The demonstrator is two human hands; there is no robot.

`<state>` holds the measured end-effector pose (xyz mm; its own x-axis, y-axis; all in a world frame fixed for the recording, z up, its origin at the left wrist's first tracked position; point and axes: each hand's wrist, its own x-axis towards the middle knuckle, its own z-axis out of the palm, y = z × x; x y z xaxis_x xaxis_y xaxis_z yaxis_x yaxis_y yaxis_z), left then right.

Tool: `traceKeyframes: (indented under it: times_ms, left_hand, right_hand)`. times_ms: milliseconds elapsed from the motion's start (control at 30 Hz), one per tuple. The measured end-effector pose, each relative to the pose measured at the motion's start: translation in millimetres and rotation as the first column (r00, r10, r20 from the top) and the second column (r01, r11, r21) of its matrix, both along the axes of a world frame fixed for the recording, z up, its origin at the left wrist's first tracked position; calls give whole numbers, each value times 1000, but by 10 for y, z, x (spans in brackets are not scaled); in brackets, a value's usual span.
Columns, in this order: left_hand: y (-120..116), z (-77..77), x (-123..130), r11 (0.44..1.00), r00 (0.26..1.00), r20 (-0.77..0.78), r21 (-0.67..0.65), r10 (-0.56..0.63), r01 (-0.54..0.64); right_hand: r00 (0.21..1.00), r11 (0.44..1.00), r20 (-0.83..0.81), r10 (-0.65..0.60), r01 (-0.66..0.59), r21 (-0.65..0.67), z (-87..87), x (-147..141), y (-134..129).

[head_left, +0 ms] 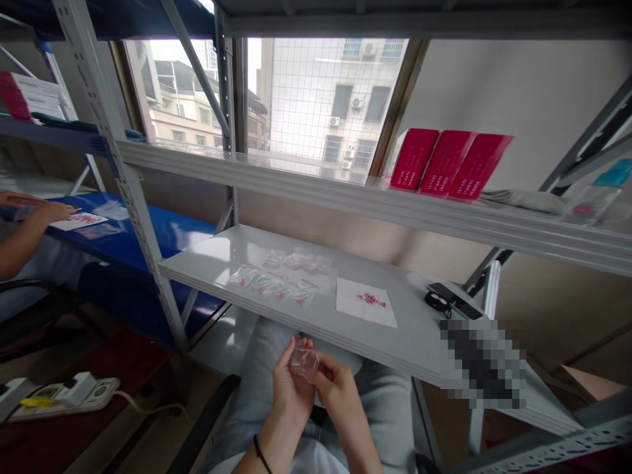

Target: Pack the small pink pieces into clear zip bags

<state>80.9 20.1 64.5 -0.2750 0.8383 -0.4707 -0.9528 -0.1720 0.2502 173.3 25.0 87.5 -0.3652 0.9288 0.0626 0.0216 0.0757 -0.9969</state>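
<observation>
Above my lap, in front of the shelf edge, my left hand (292,382) holds a small clear plastic bag (304,361) between its fingers. The fingers of my right hand (336,383) pinch the right side of the same bag. On the grey shelf (316,329) lies a row of clear bags (275,286) with small red pieces inside. Behind them is a pile of other clear bags (299,261). To the right, a white paper sheet (346,301) carries a cluster of small red pieces (371,300).
Black devices (457,301) and a pixelated dark object (476,362) lie at the shelf's right. Red boxes (447,161) stand on the upper shelf (316,178). At far left, another person's arm (24,240) reaches over a blue table (172,227). A power strip (93,395) sits lower left.
</observation>
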Motion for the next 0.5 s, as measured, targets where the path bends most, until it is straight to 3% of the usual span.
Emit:
traceKeyframes:
  times_ms: [67, 200, 333, 500]
  left_hand:
    - [-59, -58, 18, 1000, 993, 115, 21, -14, 12]
    - [-276, -152, 319, 978, 950, 258, 152, -178, 142]
    - [-375, -102, 586, 968, 947, 254, 201, -197, 147]
    - [-312, -6, 563, 973, 974, 180, 212, -134, 95]
  right_hand:
    - [995, 997, 81, 61, -57, -52, 38, 57, 52]
    - [957, 986, 246, 156, -134, -103, 87, 160, 225]
    - [917, 985, 360, 173, -163, -59, 145, 256, 338]
    - [895, 964, 368, 253, -265, -20, 177, 308, 298]
